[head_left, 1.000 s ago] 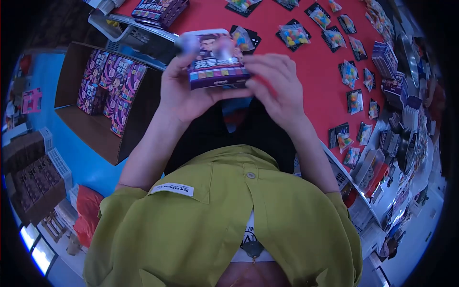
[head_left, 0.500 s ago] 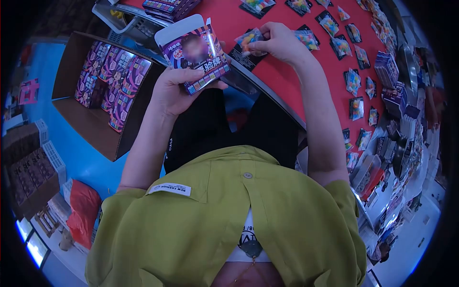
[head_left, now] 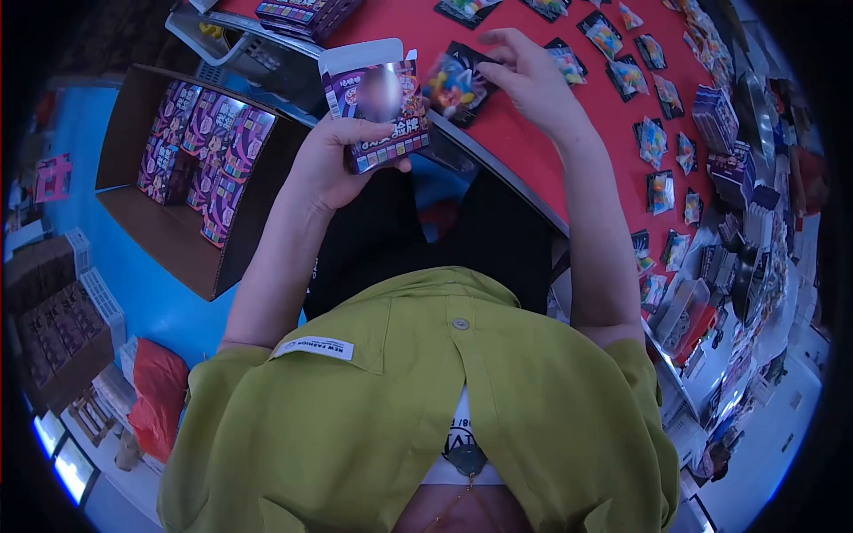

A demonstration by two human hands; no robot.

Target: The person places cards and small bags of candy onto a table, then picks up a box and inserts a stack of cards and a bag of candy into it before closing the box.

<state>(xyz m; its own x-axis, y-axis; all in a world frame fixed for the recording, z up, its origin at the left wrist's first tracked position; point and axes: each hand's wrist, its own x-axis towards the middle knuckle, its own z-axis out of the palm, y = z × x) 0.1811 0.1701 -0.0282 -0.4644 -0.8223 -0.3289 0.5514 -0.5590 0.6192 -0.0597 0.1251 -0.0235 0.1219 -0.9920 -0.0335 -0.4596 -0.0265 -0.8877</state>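
Observation:
My left hand (head_left: 342, 155) is wrapped round a small purple printed box (head_left: 378, 120), whose pale flap (head_left: 360, 56) stands open at the top. To its right, my right hand (head_left: 524, 75) pinches the edge of a black card with a clear bag of coloured pieces (head_left: 455, 87). The card is tilted beside the box, over the edge of the red table (head_left: 524, 147). More cards with bags of coloured pieces (head_left: 626, 75) lie in loose rows on the table, beyond my right hand.
A brown carton (head_left: 169, 226) holding purple boxes stands at the left. A grey basket (head_left: 244, 53) is behind the held box. Stacked purple boxes (head_left: 306, 16) lie at the table's top edge, with more stacks (head_left: 715, 120) at the right. A red bag (head_left: 158, 391) sits lower left.
The held box has moved slightly right and turned more upright. My right hand has lifted the bag with its black card and turned it beside the box.

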